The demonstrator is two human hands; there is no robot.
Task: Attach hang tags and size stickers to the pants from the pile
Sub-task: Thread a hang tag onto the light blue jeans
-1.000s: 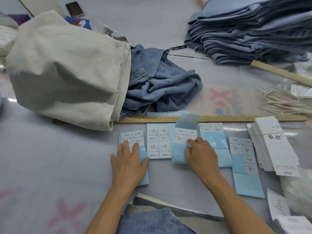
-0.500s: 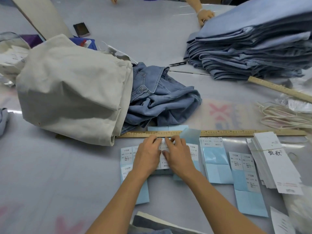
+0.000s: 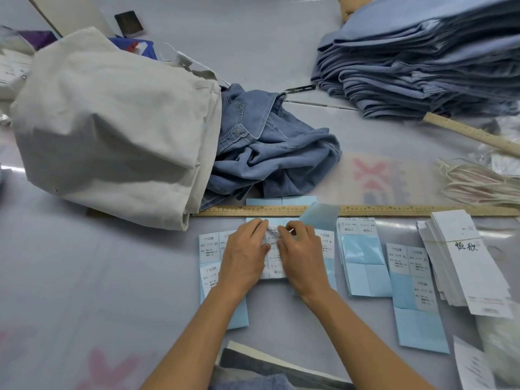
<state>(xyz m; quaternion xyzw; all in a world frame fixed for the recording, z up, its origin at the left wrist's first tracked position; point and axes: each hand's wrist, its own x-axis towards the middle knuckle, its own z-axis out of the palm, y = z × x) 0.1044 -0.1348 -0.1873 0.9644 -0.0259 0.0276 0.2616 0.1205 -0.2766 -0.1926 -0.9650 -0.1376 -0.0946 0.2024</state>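
Several blue-backed sheets of white size stickers lie in a row below a wooden ruler (image 3: 394, 211). Both my hands are on the middle sticker sheet (image 3: 275, 267). My left hand (image 3: 243, 254) presses its fingers on the sheet's top left. My right hand (image 3: 302, 257) pinches a sticker's edge at the top of that sheet. A stack of white hang tags (image 3: 464, 263) sits at the right. A tall pile of folded blue pants (image 3: 422, 60) stands at the back right. Crumpled denim pants (image 3: 270, 153) spill from a cream canvas bag (image 3: 112, 122).
A second ruler (image 3: 472, 133) lies under the pile's edge. A bundle of pale tag strings (image 3: 478, 181) lies at the right. A dark phone (image 3: 129, 22) is at the back left. Folded cloth (image 3: 267, 370) lies at the near edge. Someone else's hand (image 3: 349, 4) touches the pile.
Both hands came together from the outer sheets onto the middle sticker sheet. My right hand's fingertips have closed on a sticker edge at its top.
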